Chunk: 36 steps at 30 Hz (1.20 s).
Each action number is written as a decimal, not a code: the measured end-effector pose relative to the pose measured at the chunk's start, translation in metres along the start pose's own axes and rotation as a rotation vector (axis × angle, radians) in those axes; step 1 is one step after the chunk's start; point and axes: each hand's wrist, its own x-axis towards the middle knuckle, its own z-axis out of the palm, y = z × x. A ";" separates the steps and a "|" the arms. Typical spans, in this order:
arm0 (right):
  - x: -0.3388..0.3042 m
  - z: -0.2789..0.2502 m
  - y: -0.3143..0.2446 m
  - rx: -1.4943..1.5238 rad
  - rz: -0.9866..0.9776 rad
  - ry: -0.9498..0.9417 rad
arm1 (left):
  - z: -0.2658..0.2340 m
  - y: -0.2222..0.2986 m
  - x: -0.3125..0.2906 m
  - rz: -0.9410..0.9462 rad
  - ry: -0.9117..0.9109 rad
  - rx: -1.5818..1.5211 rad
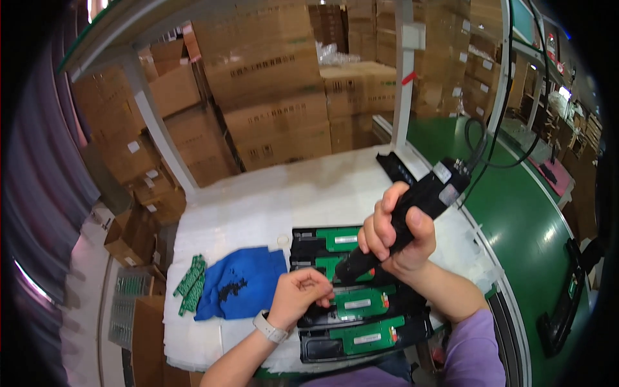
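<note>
My right hand (406, 242) is wrapped round a black electric screwdriver (431, 192), held slanting with its tip down and to the left. The tip is close to my left hand (300, 293), whose thumb and fingers are pinched together. Whatever the pinch holds is too small to make out. Beneath both hands lie several black plastic housings (319, 350) in a column, each with a green circuit board (351, 304) on it. The upper ones are partly hidden by the screwdriver and hands. To the left, a blue cloth (261, 274) carries a heap of small black pieces (232, 289), probably screws.
Narrow green circuit strips (191, 287) lie left of the cloth on the white-covered table (258, 193). A black housing (394, 169) sits at the far right edge. The screwdriver's cable (490, 151) hangs from above. Cardboard boxes (271, 97) stand behind; a green conveyor (516, 226) runs on the right.
</note>
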 end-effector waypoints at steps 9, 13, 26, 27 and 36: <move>0.006 -0.002 0.005 0.044 0.016 0.085 | -0.002 0.000 0.008 0.013 -0.003 -0.032; 0.008 -0.005 0.008 0.043 0.094 0.242 | -0.001 -0.006 0.006 0.064 -0.013 -0.037; 0.010 -0.027 0.024 -0.458 0.329 -0.019 | -0.015 -0.014 0.017 0.660 0.001 1.144; 0.010 -0.027 0.024 -0.459 0.333 -0.019 | -0.015 -0.014 0.018 0.660 0.003 1.143; 0.009 -0.022 0.030 -0.523 0.407 -0.074 | -0.013 -0.012 0.019 0.598 0.018 1.115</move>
